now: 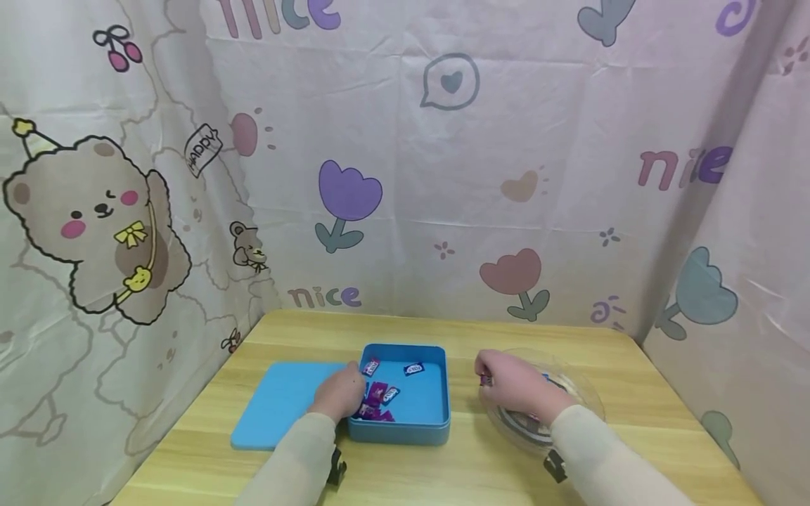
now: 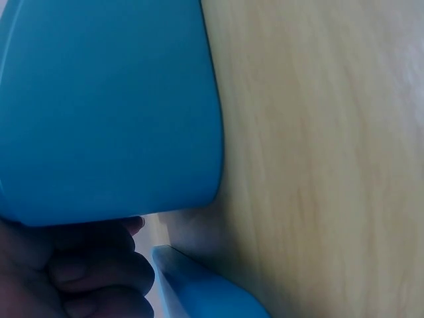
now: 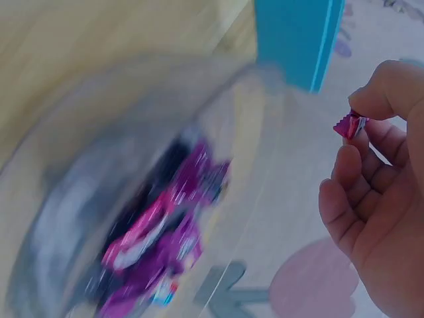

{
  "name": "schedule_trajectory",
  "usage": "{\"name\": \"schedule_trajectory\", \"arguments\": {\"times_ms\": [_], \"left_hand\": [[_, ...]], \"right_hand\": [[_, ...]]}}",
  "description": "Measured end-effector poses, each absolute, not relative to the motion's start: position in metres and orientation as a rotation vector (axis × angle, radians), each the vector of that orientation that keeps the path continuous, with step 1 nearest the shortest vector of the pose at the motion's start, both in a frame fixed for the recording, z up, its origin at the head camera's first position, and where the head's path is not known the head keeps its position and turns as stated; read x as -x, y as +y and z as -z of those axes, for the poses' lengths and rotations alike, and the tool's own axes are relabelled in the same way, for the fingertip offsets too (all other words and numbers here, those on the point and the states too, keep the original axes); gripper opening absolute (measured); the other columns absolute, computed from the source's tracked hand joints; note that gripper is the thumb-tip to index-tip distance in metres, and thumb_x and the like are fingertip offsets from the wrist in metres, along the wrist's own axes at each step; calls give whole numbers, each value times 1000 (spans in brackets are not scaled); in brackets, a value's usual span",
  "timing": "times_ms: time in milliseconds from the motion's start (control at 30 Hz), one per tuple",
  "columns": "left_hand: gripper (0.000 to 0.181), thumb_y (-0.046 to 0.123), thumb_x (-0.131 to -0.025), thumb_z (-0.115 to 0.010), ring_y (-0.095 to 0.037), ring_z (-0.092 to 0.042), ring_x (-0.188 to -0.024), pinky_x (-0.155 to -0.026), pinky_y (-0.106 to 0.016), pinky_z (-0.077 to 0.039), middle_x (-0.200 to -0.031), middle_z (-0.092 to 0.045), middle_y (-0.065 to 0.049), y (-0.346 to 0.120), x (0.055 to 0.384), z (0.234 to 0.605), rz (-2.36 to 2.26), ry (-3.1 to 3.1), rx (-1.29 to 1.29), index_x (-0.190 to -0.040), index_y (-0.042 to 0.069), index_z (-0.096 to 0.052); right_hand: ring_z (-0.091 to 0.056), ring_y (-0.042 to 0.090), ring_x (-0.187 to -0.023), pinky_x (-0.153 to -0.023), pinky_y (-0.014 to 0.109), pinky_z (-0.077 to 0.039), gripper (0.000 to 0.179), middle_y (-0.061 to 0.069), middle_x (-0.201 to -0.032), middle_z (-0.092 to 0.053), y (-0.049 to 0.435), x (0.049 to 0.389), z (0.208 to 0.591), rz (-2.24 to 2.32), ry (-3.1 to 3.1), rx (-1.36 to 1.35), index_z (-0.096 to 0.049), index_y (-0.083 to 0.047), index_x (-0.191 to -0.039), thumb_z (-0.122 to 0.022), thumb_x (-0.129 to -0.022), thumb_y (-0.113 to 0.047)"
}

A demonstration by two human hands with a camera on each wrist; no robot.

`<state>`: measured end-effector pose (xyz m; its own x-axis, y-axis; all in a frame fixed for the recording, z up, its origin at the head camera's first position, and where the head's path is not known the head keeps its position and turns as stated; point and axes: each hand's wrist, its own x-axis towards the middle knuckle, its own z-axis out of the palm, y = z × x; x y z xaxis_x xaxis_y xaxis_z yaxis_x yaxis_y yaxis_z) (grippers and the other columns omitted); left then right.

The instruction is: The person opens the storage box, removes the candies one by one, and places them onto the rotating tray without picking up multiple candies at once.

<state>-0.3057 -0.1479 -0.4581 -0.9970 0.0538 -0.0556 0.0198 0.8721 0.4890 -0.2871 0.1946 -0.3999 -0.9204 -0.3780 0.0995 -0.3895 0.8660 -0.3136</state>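
My right hand pinches a small purple-pink wrapped candy between thumb and finger. It is above the left rim of a clear round dish, where more purple and pink candies lie, blurred in the right wrist view. At the left wall of an open blue box, my left hand grips the side with curled fingers; its thumb is partly hidden. Inside the box are several wrapped candies, mostly on the left, and one blue-and-white candy near the back.
A flat light-blue lid lies on the wooden table to the left of the box, partly behind the left arm. Printed cloth hangs behind the table and along both sides.
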Motion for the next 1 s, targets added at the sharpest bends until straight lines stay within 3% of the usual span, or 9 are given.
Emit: {"name": "schedule_trajectory", "arguments": {"times_ms": [300,600,1000], "left_hand": [[54,19,-104,-38,-46,-47,-133,-107,-63,-38,-145,-49,-29,-145,305,457,-788,2973,-44,-148,-12,-38],[53,18,-104,-39,-45,-49,-131,-106,-62,-40,-143,-51,-29,-146,306,457,-764,2991,-63,-147,-13,-39],[52,18,-104,-39,-46,-49,-131,-107,-61,-40,-142,-52,-29,-145,303,455,-746,2999,-60,-147,-13,-39]], "right_hand": [[-53,13,-74,-69,35,-51,28,-7,-81,-56,256,293,412,-481,-3007,-508,-61,-14,-95,-74,-72,-5],[-58,16,-76,-69,39,-56,30,3,-87,-61,302,295,421,-537,-3138,-348,-60,-5,-102,-73,-76,-1],[-56,18,-74,-70,42,-55,24,1,-82,-59,320,298,437,-432,-3191,-313,-58,-9,-96,-69,-78,1]]}}
